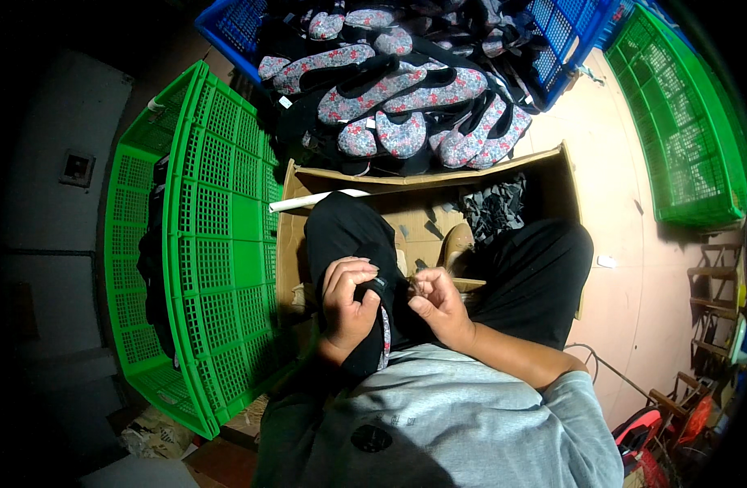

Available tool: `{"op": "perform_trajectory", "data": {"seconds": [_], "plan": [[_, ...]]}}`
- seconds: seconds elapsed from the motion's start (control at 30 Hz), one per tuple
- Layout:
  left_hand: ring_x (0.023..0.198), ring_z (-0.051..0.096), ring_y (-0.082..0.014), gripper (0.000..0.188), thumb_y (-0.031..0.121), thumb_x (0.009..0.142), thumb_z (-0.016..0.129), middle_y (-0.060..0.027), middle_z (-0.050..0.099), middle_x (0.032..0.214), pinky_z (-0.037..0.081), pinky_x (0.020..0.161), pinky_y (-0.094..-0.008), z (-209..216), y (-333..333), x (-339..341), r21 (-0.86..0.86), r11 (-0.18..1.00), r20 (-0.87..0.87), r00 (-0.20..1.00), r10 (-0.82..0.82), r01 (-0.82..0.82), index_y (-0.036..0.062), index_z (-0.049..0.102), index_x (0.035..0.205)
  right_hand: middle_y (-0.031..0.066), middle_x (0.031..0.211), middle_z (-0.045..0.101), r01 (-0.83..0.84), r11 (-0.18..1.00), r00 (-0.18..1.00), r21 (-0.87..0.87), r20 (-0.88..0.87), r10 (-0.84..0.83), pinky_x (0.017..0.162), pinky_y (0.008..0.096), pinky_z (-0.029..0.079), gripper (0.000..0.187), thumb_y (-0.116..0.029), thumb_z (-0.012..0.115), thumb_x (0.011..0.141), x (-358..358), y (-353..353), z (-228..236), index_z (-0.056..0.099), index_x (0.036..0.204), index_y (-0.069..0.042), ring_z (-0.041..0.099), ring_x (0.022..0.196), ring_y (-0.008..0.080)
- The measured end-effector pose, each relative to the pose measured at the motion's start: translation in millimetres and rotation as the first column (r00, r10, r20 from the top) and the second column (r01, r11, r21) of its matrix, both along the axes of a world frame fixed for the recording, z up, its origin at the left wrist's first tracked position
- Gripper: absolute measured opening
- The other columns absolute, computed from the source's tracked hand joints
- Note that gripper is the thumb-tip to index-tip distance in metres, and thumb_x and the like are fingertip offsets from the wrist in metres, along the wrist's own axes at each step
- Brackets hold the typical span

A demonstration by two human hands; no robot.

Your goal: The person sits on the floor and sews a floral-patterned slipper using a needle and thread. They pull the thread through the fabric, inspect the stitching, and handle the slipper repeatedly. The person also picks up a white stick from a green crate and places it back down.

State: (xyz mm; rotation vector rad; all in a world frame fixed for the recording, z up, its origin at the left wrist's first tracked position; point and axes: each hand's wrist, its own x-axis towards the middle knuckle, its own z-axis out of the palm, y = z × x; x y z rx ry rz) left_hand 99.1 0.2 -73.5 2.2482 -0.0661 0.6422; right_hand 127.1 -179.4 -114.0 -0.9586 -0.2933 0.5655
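Hands point(351, 301) partly hide probable shoe point(385, 335)

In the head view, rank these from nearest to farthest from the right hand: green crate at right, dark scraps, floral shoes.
1. Dark scraps: in the cardboard box, ahead of the right hand.
2. Floral shoes: heaped beyond the box.
3. Green crate: far right.

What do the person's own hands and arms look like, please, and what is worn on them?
The left hand and right hand show no gloves. A grey short sleeve leaves the right forearm bare; shadow hides the left sleeve.
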Motion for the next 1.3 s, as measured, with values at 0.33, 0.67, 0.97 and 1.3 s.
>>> {"op": "perform_trajectory", "data": {"seconds": [0.33, 0.67, 0.97, 1.3], "plan": [[0.096, 0.062, -0.0317, 0.022, -0.005, 0.065, 0.062, -0.011, 0.065, 0.093, 0.05, 0.089, -0.0415, 1, -2, 0, 0.05, 0.999, -0.024, 1.0, -0.017, 0.018, 0.003, 0.061, 0.085, -0.0034, 0.086, 0.052, -0.125, 0.953, 0.99, -0.274, 0.031, 0.139, 0.069, 0.0183, 0.041, 0.013, -0.009, 0.064, 0.094, 8, 6, -4, 0.054, 0.101, -0.003, 0.047, 0.076, 0.0031], [0.101, 0.059, -0.0328, 0.024, -0.001, 0.063, 0.065, -0.0107, 0.064, 0.1, 0.046, 0.094, -0.0462, 13, -3, -1, 0.073, 0.992, -0.037, 0.994, -0.102, 0.105, 0.0044, 0.064, 0.087, -0.0032, 0.075, 0.053, -0.063, 0.948, 0.985, -0.311, 0.133, 0.109, 0.061, 0.0215, 0.041, 0.015, -0.014, 0.068, 0.092, 12, -7, 14, 0.057, 0.089, -0.004, 0.046, 0.067, 0.0047], [0.111, 0.053, -0.0292, 0.014, 0.016, 0.067, 0.075, -0.0056, 0.062, 0.101, 0.035, 0.104, -0.0539, 18, -1, -7, 0.22, 0.955, -0.031, 0.98, -0.198, 0.199, 0.011, 0.069, 0.08, -0.0052, 0.071, 0.053, -0.078, 0.955, 0.985, -0.286, 0.124, 0.118, 0.058, 0.021, 0.04, 0.016, -0.015, 0.069, 0.091, 10, -4, 23, 0.06, 0.087, -0.004, 0.045, 0.065, 0.0035], [0.091, 0.056, -0.0255, 0.01, 0.008, 0.082, 0.067, -0.0052, 0.057, 0.09, 0.046, 0.091, -0.0461, 10, 3, -8, 0.198, 0.97, 0.089, 0.983, -0.16, 0.14, 0.0075, 0.061, 0.09, 0.0064, 0.095, 0.055, -0.174, 0.953, 0.96, -0.25, 0.174, 0.221, 0.073, 0.0276, 0.047, 0.033, -0.027, 0.061, 0.096, 26, -23, 15, 0.047, 0.115, -0.003, 0.054, 0.08, 0.0128]]}}
